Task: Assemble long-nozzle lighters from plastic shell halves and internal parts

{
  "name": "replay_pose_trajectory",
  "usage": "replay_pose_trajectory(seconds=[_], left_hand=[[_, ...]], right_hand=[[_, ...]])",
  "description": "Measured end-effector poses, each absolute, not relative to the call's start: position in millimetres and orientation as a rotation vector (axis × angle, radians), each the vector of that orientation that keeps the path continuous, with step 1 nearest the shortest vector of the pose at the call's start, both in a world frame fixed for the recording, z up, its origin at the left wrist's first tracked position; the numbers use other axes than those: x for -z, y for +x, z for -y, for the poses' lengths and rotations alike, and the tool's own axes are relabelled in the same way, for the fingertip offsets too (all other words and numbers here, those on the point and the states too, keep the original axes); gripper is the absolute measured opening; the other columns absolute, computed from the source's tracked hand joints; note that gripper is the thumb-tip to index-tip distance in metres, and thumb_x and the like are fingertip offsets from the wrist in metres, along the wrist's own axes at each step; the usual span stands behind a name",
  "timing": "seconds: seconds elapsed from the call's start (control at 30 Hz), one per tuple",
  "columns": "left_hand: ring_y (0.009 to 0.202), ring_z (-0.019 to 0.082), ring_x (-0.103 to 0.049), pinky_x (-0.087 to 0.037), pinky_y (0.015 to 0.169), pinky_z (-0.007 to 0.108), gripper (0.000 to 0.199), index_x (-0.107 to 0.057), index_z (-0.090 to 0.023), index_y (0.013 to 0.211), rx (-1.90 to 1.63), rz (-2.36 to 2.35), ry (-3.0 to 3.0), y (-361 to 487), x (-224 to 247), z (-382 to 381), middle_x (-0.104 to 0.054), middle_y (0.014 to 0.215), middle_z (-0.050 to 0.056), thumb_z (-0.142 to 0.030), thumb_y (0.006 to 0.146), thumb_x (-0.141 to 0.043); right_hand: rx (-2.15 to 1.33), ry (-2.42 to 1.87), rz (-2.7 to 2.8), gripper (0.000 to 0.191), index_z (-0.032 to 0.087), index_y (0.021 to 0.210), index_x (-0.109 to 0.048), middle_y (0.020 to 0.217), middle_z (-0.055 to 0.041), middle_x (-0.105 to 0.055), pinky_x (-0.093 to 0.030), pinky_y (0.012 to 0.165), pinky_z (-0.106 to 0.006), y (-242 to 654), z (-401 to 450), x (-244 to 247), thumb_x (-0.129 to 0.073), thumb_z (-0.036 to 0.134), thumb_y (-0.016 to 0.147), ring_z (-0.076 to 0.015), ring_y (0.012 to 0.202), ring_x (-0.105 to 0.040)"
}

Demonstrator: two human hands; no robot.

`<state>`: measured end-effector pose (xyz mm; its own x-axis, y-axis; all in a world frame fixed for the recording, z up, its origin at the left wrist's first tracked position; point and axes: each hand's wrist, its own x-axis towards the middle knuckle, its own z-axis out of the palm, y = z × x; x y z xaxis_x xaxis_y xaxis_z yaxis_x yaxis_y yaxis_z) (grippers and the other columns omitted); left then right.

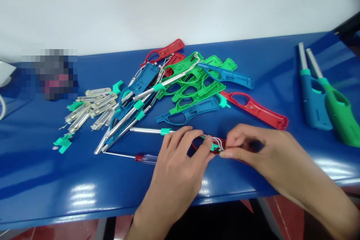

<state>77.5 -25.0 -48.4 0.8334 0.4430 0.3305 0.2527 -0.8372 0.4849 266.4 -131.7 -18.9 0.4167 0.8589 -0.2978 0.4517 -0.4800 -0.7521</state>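
Palm down, the left hand [180, 159] reached in from the near edge, its fingers curled over the red casing [224, 143] near the bench's [118, 187] front. The right hand [253, 145], angled from the lower right, pinched the casing beside its white wires [218, 139]. Open bench lay rightward, before two lighters [327, 99]; a parts heap [191, 82] lay beyond.

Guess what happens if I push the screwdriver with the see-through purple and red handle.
The screwdriver might roll a little, since its handle looks rounded. It should feel stiff: its thin metal shaft looks straight. The handle end is probably heavier, being much thicker.
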Motion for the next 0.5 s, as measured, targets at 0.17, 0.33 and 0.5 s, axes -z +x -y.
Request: replay_pose_trajectory(seconds=[0.17, 0.33, 0.5], left_hand=[[0.124, 0.028, -0.064, -0.052, 0.098, 0.048, 0.022, -0.067, -0.020, 0.127, -0.614, -0.531, 2.577, 77, 50, 24, -0.072, 0.127, 0.007, -0.024, 0.107, -0.059], [0.124, 0.026, -0.063, -0.049, 0.100, 0.044, 0.023, -0.065, -0.018, 0.129, -0.629, -0.474, 2.598, 74, 51, 21, -0.072, 0.127, 0.006, -0.021, 0.107, -0.060], [0.124, 0.025, -0.063, -0.047, 0.102, 0.042, 0.023, -0.065, -0.019, 0.129, -0.619, -0.481, 2.580, 74, 51, 20, -0.071, 0.127, 0.005, -0.021, 0.107, -0.060]], right_hand=[[-0.955, -2.123, 1.160, 0.021, 0.031, 0.075, -0.071, 0.065, 0.0112, -0.070, -0.040, 0.055, -0.022, 271, 128, 16, -0.080, 0.046, 0.086, -0.0088, 0.056, -0.058], [-1.010, -2.184, 1.201, 0.017, 0.033, 0.073, -0.075, 0.059, 0.0114, -0.066, -0.037, 0.052, -0.025, 276, 122, 14, -0.082, 0.045, 0.082, -0.0096, 0.051, -0.053], [-1.015, -2.253, 1.269, 0.024, 0.036, 0.071, -0.075, 0.065, 0.0112, -0.071, -0.038, 0.053, -0.028, 279, 120, 15, -0.079, 0.057, 0.083, -0.0128, 0.056, -0.060]])
